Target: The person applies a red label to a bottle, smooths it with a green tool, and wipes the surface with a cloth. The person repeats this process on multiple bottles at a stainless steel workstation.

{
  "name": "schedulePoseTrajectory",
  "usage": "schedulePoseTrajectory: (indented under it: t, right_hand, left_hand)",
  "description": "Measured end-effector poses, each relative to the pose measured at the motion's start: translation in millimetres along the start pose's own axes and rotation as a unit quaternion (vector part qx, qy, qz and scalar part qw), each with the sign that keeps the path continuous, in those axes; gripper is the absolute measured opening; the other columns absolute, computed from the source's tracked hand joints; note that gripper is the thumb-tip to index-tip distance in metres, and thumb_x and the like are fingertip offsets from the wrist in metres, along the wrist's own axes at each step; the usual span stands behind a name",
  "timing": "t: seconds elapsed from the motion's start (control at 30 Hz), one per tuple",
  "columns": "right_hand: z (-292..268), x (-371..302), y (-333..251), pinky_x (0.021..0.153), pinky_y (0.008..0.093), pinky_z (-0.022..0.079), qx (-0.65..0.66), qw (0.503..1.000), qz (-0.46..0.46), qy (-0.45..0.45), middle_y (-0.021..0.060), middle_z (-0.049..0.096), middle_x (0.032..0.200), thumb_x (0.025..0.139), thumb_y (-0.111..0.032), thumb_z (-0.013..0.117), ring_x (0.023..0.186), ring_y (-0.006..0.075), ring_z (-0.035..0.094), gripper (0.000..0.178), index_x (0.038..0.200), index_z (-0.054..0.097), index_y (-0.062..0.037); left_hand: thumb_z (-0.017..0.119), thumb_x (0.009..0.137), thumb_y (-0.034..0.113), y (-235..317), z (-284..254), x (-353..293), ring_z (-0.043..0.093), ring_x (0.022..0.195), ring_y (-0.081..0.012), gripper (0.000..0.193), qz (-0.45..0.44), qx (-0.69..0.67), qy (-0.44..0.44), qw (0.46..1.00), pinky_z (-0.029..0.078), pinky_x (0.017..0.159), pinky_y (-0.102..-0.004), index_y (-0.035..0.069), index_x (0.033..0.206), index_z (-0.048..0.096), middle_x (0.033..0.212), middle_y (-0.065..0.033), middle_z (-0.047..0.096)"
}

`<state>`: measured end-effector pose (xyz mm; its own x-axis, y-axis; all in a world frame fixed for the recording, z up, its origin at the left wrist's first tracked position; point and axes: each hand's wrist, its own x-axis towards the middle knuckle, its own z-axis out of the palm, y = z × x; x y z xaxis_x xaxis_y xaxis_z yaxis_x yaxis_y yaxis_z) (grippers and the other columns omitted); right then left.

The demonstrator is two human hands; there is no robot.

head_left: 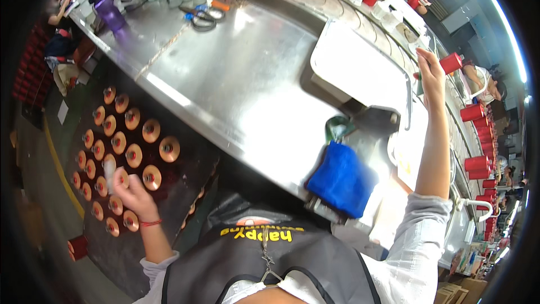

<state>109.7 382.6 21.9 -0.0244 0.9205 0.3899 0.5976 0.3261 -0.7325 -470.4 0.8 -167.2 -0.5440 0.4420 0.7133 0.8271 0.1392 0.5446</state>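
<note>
My left hand (134, 192) reaches down at the left over a dark board (185, 183) with several copper-coloured discs (134, 155), each with a red and metallic centre. A pale, blurred piece (109, 169) shows beside its fingers; whether they grip it is unclear. A red cord circles that wrist. My right hand (432, 76) is raised at the conveyor (394, 45) with its fingers stretched out and somewhat apart. Just beyond it stands a red cylinder (451, 63). Something small and dark green shows beside its palm, too blurred to name.
A metal worktable (225, 73) spans the middle, with a white tray (354, 65), a blue cloth (343, 180), scissors (202, 19) and a purple bottle (108, 10). Red and white cylinders line the curved conveyor. Other people work at the far right and far left.
</note>
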Motion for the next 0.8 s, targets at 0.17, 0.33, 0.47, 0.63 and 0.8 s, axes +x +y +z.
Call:
schedulePoseTrajectory:
  t: [0.17,0.33,0.47,0.63,0.8]
  right_hand:
    - [73,120,12,0.071,0.0280,0.050,-0.093,0.994,-0.022,-0.054,0.0062,0.067,0.120,0.102,-0.025,0.060,0.097,0.0121,0.061,0.037,0.136,0.061,-0.0102]
    - [163,234,-2,0.088,0.0460,0.052,-0.237,0.916,-0.323,-0.038,0.0215,0.067,0.106,0.093,-0.022,0.067,0.103,0.0380,0.066,0.044,0.134,0.061,-0.0084]
    - [215,307,-4,0.090,0.0471,0.049,-0.316,0.879,-0.357,0.009,0.0187,0.067,0.105,0.098,-0.018,0.060,0.101,0.0392,0.065,0.044,0.141,0.055,-0.0124]
    - [260,312,-23,0.086,0.0533,0.051,-0.309,0.923,-0.230,-0.006,0.0249,0.062,0.124,0.094,-0.013,0.056,0.114,0.0449,0.060,0.023,0.115,0.063,-0.0060]
    - [229,326,24,0.086,0.0470,0.050,-0.303,0.912,-0.268,0.074,0.0181,0.067,0.088,0.093,-0.030,0.069,0.093,0.0391,0.067,0.035,0.118,0.060,-0.0066]
  left_hand:
    - [0.066,0.092,0.010,130,96,35,0.058,0.114,-0.0306,0.022,0.175,-0.165,-0.208,0.948,0.045,0.103,-0.0426,0.000,0.112,0.065,0.121,-0.0200,0.061]
    - [0.067,0.088,0.011,166,157,27,0.066,0.092,-0.0411,0.018,0.177,-0.198,-0.393,0.880,0.051,0.097,-0.0515,0.000,0.102,0.068,0.100,-0.0184,0.070]
    - [0.070,0.086,0.014,166,155,32,0.063,0.075,-0.0288,0.012,0.151,-0.203,-0.379,0.890,0.056,0.092,-0.0481,0.004,0.093,0.072,0.083,-0.0124,0.068]
    - [0.070,0.086,0.014,166,152,33,0.068,0.088,-0.0347,0.011,0.120,-0.207,-0.383,0.892,0.057,0.081,-0.0450,0.006,0.093,0.073,0.087,-0.0129,0.071]
    - [0.069,0.087,0.013,165,154,35,0.068,0.084,-0.0350,0.011,0.125,-0.229,-0.370,0.891,0.057,0.081,-0.0449,0.006,0.093,0.073,0.083,-0.0118,0.070]
